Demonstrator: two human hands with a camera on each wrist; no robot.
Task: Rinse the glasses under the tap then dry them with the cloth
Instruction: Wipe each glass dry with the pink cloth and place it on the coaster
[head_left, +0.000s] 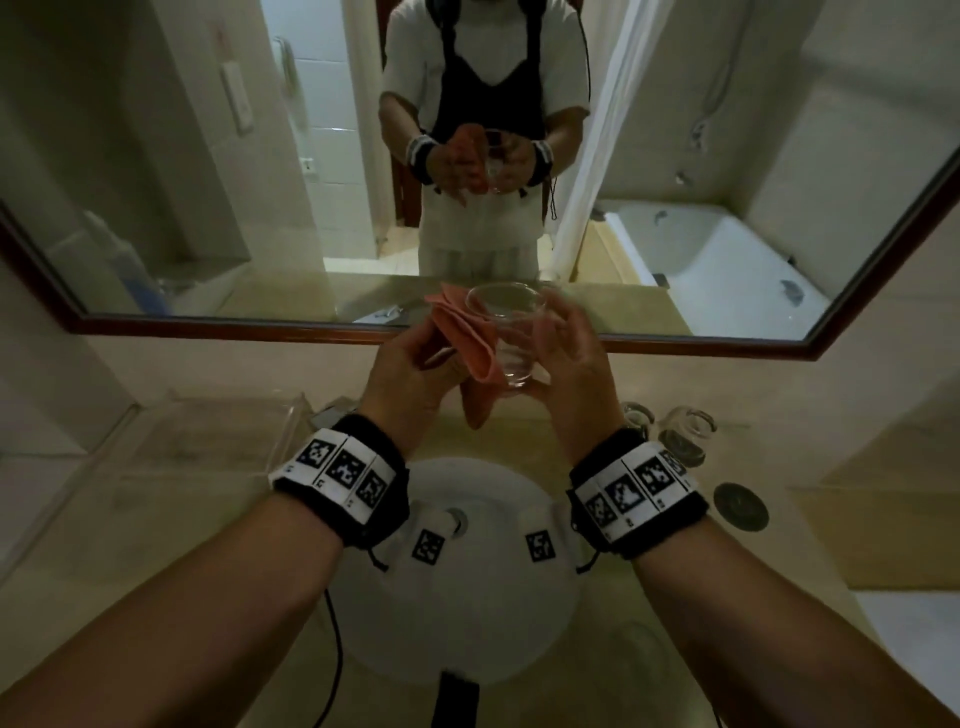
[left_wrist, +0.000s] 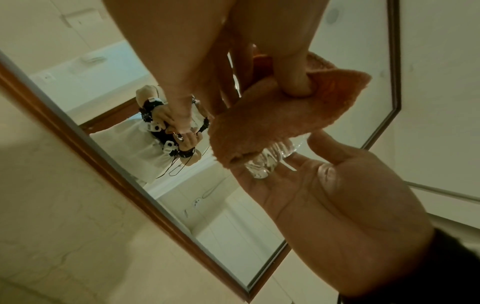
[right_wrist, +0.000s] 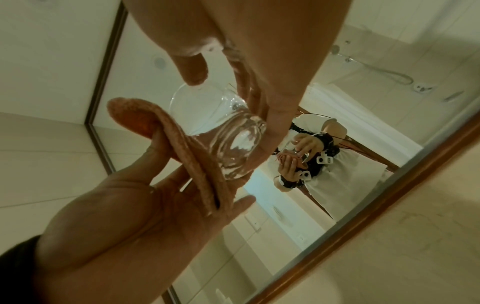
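Above the sink, my right hand (head_left: 551, 345) grips a clear glass (head_left: 511, 338) upright, fingers curled round its far side and thumb on the near side. In the right wrist view the glass (right_wrist: 233, 135) shows its thick base with the fingers along its wall. My left hand (head_left: 441, 359) pinches a folded pink-orange cloth (head_left: 467, 343) and holds it against the left side of the glass. From the left wrist, the cloth (left_wrist: 280, 119) covers most of the glass (left_wrist: 262, 166). The tap is hidden behind my hands.
A white round sink (head_left: 467, 613) lies below my wrists in a beige counter. Two more glasses (head_left: 685, 431) stand on the counter at the right, beside a dark round disc (head_left: 740, 505). A clear tray (head_left: 218, 436) sits at the left. The framed mirror (head_left: 727, 208) fills the wall ahead.
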